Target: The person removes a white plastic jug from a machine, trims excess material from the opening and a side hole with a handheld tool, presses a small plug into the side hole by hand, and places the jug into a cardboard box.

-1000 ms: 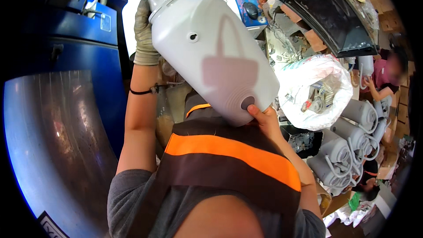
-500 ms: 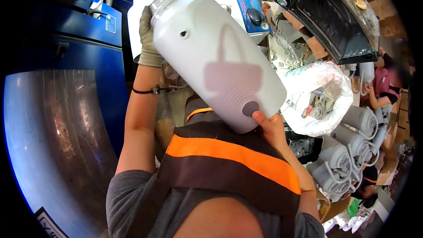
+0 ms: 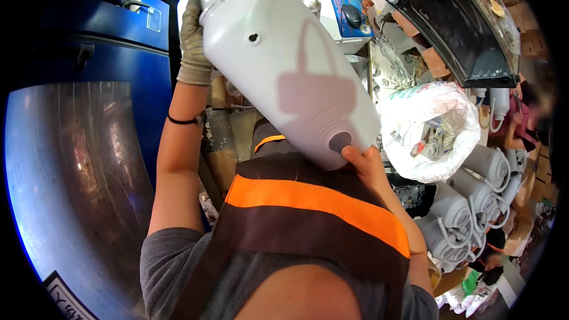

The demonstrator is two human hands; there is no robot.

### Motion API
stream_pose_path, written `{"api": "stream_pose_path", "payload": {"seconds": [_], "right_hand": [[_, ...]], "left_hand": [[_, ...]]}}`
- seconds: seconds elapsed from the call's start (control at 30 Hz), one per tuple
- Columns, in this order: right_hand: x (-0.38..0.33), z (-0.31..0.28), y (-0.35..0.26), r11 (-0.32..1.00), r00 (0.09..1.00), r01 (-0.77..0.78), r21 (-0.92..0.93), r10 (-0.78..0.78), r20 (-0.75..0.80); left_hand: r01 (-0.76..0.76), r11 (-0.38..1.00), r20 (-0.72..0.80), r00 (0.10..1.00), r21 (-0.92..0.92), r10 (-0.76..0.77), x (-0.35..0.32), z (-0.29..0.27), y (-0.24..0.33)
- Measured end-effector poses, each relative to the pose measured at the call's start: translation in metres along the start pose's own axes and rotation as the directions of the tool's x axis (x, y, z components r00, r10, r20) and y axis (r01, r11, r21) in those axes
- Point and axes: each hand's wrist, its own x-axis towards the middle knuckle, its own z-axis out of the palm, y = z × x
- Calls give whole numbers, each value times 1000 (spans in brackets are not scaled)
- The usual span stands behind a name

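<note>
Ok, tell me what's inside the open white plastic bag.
The white plastic bag holds a jumble of small parts, mostly pale, with a touch of red. Anything deeper is covered by those parts and the bag itself.

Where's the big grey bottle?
In the head view, the big grey bottle slants across the upper middle, held between the gloved left hand and bare right hand.
</note>
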Motion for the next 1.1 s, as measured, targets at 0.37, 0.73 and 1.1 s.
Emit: {"api": "stream_pose_path", "payload": {"seconds": [0.37, 0.73, 1.1], "right_hand": [[17, -5, 4, 963, 967, -247, -110, 238, -87], [27, -44, -90, -225, 717, 469, -854, -469, 516], [106, -12, -36, 508, 830, 355, -785, -557, 15]], "left_hand": [[-129, 966, -95, 984, 225, 153, -6, 61, -18], [42, 939, -513, 846, 341, 148, 9, -93, -44], [-251, 925, -887, 296, 285, 354, -53, -176, 33]]}}
